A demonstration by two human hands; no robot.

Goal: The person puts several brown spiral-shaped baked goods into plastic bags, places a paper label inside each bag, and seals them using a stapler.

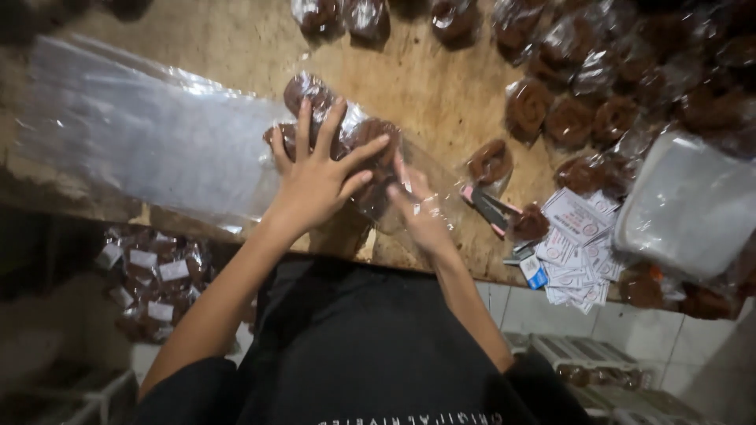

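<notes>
**Bagging brown rolls, partway through**

Looking down past a black garment in the lap to the near edge of the worn wooden table [441,86]. Pressing down with the left hand [315,185], fingers spread wide apart, flat on the clear plastic bag of dark brown coiled sweet rolls [358,138] lying just in from the near edge. Working the right hand [421,212] at the bag's near end, fingers curled through the film; impossible to tell whether pinching it or merely resting.

Judging progress as somewhere in the middle: several rolls already sitting inside this bag, its mouth apparently not yet closed. Lying ready just right of the hands, a small pink and black stapler [490,208], and beyond it, at the near right edge, a heap of small white printed paper labels [575,252]. Waiting flat along the left side of the table, a stack of empty clear plastic bags [142,134]. Sitting at the right edge, a translucent white plastic tub [689,208]. Crowding the far right corner and far edge, many loose and wrapped brown rolls [598,102], so plenty seemingly left.

Below the table on the left, resting in shadow, a pile of finished labelled packets [153,279]. Showing under the right side, pale floor tiles [551,307] and a white slatted crate [587,358]. Dim lighting throughout.
</notes>
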